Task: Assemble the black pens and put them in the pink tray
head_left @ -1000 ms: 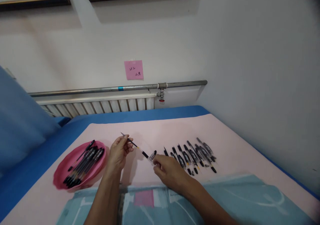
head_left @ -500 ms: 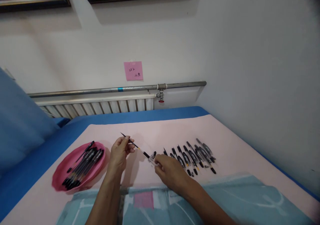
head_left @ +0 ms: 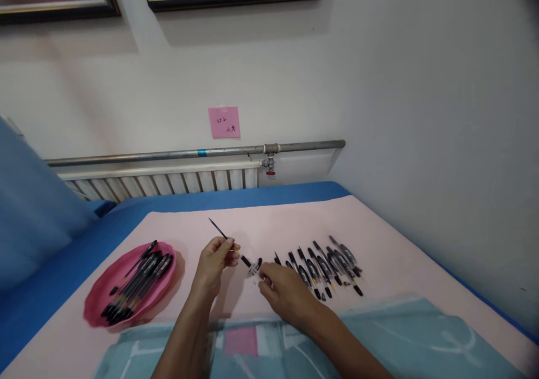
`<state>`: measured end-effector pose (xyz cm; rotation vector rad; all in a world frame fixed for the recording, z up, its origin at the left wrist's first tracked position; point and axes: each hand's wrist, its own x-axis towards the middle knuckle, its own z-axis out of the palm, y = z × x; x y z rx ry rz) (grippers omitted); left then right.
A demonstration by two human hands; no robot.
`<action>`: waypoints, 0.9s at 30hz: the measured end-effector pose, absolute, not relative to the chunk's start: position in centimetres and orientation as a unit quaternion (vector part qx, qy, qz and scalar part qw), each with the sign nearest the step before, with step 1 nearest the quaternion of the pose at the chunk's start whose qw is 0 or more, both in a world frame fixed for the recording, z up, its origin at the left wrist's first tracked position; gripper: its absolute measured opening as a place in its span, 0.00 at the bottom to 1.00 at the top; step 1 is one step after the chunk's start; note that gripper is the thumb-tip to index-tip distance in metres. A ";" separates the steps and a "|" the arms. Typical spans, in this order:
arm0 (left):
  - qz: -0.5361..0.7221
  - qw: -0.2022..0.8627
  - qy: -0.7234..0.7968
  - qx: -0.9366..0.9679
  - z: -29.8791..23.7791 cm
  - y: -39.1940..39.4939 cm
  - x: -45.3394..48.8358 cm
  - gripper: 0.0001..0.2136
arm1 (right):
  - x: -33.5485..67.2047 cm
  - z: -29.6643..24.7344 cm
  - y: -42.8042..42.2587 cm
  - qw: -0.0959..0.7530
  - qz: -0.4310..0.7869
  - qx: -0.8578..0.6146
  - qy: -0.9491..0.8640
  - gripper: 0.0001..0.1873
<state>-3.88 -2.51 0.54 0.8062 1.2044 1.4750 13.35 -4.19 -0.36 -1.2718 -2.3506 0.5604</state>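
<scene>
My left hand [head_left: 215,265] pinches a thin black pen refill [head_left: 225,238] that slants up to the left, its lower end at the mouth of a clear pen barrel [head_left: 254,267]. My right hand [head_left: 283,292] is closed on that barrel, just right of the left hand. Both hover low over a pink sheet [head_left: 261,227]. A row of several black pen parts [head_left: 324,264] lies on the sheet immediately right of my right hand. A pink dish [head_left: 103,293] with several assembled black pens [head_left: 137,279] sits to the left of my left hand.
A blue-covered surface [head_left: 236,195] lies beneath the pink sheet, with a white wall at the right. A radiator [head_left: 160,181] and a metal pipe [head_left: 189,154] run along the back wall under a pink note [head_left: 224,122]. Light teal patterned fabric [head_left: 400,339] covers the near edge.
My left hand has moved right toward my right hand, and more of the refill has gone into the barrel. The view has drifted slightly.
</scene>
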 end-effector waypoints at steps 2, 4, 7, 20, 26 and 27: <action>0.611 0.514 0.498 0.338 0.6 -2.5 -3.7 0.13 | 13.3 -0.3 -4.2 0.210 0.193 -0.448 -0.848 0.04; 0.604 0.515 0.499 0.349 0.6 -2.6 -3.6 0.13 | 13.3 -0.3 -4.3 0.213 0.189 -0.446 -0.848 0.04; 0.607 0.503 0.503 0.355 0.6 -2.6 -3.6 0.13 | 13.4 -0.3 -4.3 0.218 0.188 -0.451 -0.845 0.04; 0.619 0.522 0.487 0.327 0.7 -2.7 -3.9 0.14 | 13.4 -0.4 -4.2 0.218 0.189 -0.467 -0.836 0.05; 0.615 0.526 0.485 0.330 0.4 -2.6 -4.0 0.15 | 13.4 -0.4 -4.2 0.229 0.189 -0.460 -0.837 0.04; 0.616 0.527 0.484 0.329 0.4 -2.6 -4.0 0.15 | 13.4 -0.4 -4.2 0.230 0.191 -0.461 -0.836 0.04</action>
